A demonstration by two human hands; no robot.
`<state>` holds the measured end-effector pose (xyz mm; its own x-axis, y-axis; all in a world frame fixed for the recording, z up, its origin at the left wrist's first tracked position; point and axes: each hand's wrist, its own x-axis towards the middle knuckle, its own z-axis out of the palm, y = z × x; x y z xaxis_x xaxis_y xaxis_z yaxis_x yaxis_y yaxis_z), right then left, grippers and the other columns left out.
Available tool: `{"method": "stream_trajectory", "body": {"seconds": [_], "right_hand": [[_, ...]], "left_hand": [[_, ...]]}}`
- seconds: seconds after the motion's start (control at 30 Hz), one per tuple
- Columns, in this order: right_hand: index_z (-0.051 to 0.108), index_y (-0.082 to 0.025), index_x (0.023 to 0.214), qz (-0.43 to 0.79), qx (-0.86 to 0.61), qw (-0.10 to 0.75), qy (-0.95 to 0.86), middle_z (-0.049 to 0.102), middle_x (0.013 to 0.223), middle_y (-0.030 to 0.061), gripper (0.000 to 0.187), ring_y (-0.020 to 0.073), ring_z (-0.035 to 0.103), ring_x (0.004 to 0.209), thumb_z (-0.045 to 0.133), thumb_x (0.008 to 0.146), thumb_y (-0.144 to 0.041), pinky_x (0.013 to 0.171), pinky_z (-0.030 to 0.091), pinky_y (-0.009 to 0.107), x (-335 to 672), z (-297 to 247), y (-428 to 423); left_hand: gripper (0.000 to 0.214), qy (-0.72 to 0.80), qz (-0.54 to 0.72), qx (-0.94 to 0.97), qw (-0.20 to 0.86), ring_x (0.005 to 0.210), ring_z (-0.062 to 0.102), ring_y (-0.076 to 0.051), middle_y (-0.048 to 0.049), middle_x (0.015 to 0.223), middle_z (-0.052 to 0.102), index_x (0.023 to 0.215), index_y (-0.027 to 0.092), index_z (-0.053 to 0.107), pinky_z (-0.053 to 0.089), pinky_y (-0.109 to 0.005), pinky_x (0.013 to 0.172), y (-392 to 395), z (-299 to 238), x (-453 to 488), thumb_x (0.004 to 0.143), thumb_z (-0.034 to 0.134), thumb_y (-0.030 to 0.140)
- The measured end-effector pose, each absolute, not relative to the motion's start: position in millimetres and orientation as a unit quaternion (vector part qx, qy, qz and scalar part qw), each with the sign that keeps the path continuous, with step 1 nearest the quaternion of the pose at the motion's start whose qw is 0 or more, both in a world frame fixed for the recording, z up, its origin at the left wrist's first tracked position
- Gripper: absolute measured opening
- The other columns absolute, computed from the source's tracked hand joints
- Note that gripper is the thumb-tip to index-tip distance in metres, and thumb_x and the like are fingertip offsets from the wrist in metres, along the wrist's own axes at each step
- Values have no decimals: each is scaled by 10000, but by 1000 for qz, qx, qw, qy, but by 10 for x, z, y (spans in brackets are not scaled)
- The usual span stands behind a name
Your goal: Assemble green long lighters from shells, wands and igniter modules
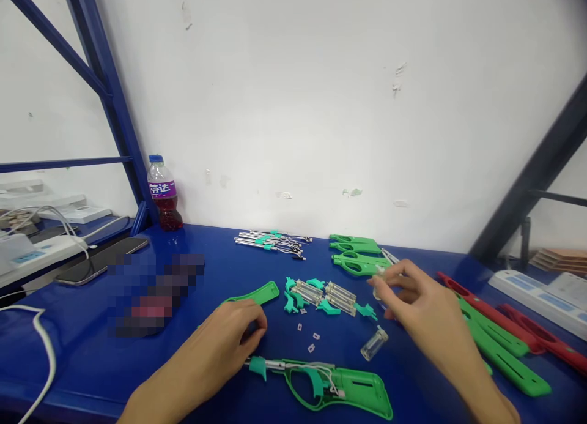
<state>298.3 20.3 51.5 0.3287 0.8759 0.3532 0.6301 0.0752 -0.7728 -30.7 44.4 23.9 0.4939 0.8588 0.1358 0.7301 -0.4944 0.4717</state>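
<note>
My right hand [415, 298] pinches a clear plastic fuel tank [380, 284] between thumb and fingers, above the table's right half. My left hand [229, 335] is curled closed over the front end of an open green lighter shell [367, 390]. Its fingertips are hidden, so I cannot tell what they grip. In that shell lie a metal rod [275, 365], white wires and a teal trigger [316, 381]. Another clear tank [374, 343] lies alone below my right hand. Several tanks [340, 297] and teal parts [329, 308] are grouped between the hands, with small pale pieces [311, 348] nearer me.
Metal rods with wires [268, 241] and green shells [355, 246] lie by the wall. Another green shell [259, 294] is behind my left hand. Green [509, 350] and red shells [490, 314] lie at right. A drink bottle [163, 194] and phone [103, 260] are at left.
</note>
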Motion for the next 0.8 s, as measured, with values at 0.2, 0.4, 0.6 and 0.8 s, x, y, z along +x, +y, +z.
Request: {"method": "stream_trajectory", "body": {"seconds": [0.2,0.4,0.6,0.8], "right_hand": [[581,-295,866,104,-668,444,-588,821,823,3,356,218,675,463,646,866,-645,565,515,362,2963,485,232],[613,-290,867,88,-660,445,-599,818,795,17,328,228,688,468,652,875,-616,536,523,351,2987,475,228],[616,-295,857,94,-661,434,-605,809,787,9,306,231,705,498,649,862,-598,530,545,345,2979,482,230],[626,-297,843,82,-667,419,-611,798,775,-10,305,226,714,504,638,854,-602,540,540,348,2980,480,226]], "left_hand": [[157,461,163,850,197,856,685,-200,16,993,766,953,271,771,435,-274,723,433,386,-336,1000,626,230],[115,464,155,842,229,1035,687,-228,32,1079,757,1065,326,778,463,-289,918,326,412,-421,1004,712,396],[35,467,112,841,248,993,688,-203,59,1042,743,956,331,748,460,-273,835,201,422,-483,983,730,317],[136,443,132,853,244,998,692,-198,51,1052,750,999,333,749,456,-268,846,207,416,-479,1052,627,303]]}}
